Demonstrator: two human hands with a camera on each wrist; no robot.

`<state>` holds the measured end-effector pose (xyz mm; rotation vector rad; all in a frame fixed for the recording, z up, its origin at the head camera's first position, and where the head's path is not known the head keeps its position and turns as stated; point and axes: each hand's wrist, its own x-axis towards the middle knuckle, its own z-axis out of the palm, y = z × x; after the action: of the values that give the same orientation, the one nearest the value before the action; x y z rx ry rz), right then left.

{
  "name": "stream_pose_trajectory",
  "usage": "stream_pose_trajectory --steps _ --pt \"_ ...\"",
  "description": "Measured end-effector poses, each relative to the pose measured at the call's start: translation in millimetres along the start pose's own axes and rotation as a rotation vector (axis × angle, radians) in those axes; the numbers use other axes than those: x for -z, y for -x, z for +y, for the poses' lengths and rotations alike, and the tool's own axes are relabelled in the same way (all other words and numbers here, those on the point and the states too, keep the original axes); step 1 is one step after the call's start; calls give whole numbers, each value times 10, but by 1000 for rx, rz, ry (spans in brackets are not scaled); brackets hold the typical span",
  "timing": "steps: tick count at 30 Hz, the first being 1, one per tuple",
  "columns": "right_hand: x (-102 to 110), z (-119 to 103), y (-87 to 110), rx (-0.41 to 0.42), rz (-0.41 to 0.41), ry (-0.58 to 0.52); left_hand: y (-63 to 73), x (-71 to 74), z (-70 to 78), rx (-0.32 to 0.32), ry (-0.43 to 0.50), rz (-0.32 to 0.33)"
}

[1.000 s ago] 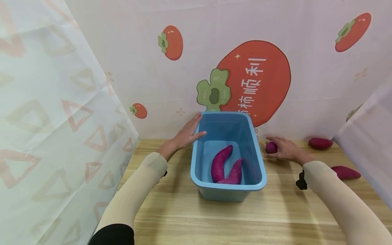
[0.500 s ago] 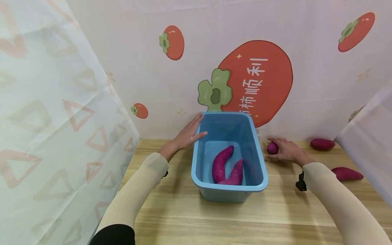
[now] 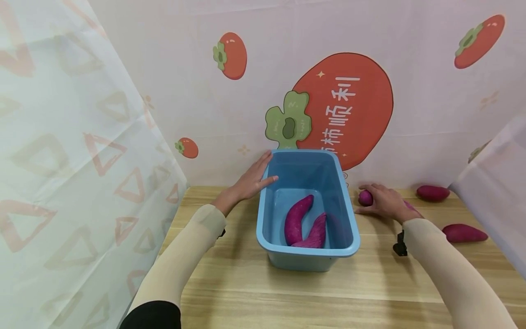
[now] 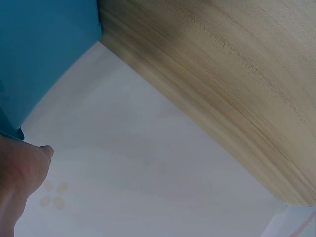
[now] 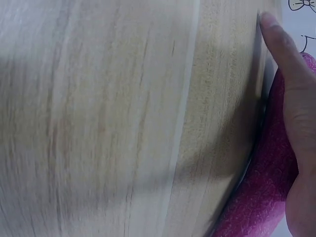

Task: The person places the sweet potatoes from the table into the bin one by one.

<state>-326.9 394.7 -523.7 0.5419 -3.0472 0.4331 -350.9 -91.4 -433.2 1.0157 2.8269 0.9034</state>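
A light blue plastic bin (image 3: 307, 251) stands on the wooden table. Two purple sweet potatoes lie on its floor: a curved one (image 3: 297, 221) and a shorter one (image 3: 315, 232). My left hand (image 3: 251, 180) rests on the bin's left rim, fingers extended along the edge and thumb over the inside. To the right of the bin, my right hand (image 3: 383, 200) grips another purple sweet potato (image 3: 365, 198) from above. Its end shows between thumb and fingers, and its tail behind the wrist. In the right wrist view this sweet potato (image 5: 261, 192) lies lengthwise under the palm.
Two more sweet potatoes lie at the right: one at the back (image 3: 433, 193), another beside the right forearm (image 3: 464, 233). A pale cloth with printed persimmons (image 3: 197, 82) hangs right behind the table (image 3: 296, 297). Cloth sides flank it left and right.
The right hand and wrist have shifted slightly, and the tail of the gripped sweet potato now shows behind the wrist. The left hand and bin hold their place.
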Motion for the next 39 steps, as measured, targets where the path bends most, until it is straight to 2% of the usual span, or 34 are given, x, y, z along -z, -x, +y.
stream_pose_trajectory --steps 12,24,39 --pt "-11 16 -50 19 63 -22 13 -1 -4 -3 6 8" --pt "27 -1 2 45 36 -34 11 -18 4 0 24 -1" --pt "115 12 5 91 70 -8 4 6 8 -1 23 7"
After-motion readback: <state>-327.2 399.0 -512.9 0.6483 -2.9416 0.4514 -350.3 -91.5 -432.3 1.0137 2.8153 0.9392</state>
